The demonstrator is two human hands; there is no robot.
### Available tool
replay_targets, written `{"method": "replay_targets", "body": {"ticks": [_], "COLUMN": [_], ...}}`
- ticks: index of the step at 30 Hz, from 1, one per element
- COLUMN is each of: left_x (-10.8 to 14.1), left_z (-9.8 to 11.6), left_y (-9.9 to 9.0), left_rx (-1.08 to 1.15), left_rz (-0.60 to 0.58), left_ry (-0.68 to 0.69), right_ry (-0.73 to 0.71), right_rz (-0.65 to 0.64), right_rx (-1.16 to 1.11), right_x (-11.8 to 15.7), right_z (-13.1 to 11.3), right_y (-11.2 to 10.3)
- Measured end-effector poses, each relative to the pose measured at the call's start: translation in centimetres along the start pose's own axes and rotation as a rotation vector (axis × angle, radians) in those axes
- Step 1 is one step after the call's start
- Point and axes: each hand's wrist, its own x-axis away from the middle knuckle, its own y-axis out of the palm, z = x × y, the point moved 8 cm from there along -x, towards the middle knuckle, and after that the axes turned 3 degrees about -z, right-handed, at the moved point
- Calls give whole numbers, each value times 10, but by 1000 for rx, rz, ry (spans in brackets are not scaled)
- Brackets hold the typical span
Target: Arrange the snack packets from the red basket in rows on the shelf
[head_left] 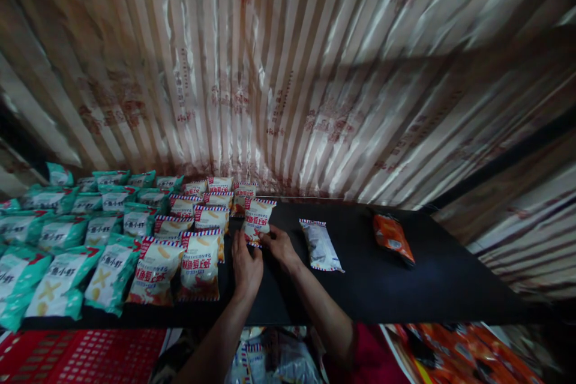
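A cream and red snack bag (258, 221) with a striped top edge stands tilted on the black shelf (360, 288), its front facing me. The fingers of my left hand (247, 267) close on its lower left edge. At its lower right corner, my right hand (281, 246) grips it between thumb and fingers. Just left of it, matching cream and red bags (200, 264) stand in rows. To the right of my right hand, a similar bag (321, 245) lies with its silvery white back up.
Rows of teal snack bags (60, 282) fill the shelf's left end. An orange bag (392, 238) lies toward the right. Below the front edge are a red plastic basket (90, 354), packed white bags (274, 360) and orange packets (468, 351). Striped wrapping sheet (288, 72) covers the back.
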Motion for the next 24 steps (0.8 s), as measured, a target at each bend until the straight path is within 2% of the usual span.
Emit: {"method": "replay_targets", "body": {"ticks": [12,24], "left_x": [-2,-4], "left_z": [-2,6], "left_y": [5,1], "left_rx": [-14,-3], "left_rz": [-19,-40], "left_ry": [-3,9], "right_ry": [-36,-16], "right_rz": [-48,-60], "right_rx": [28,-22], "right_x": [-34,-37], "right_z": [8,1], "right_y": [14,14]}}
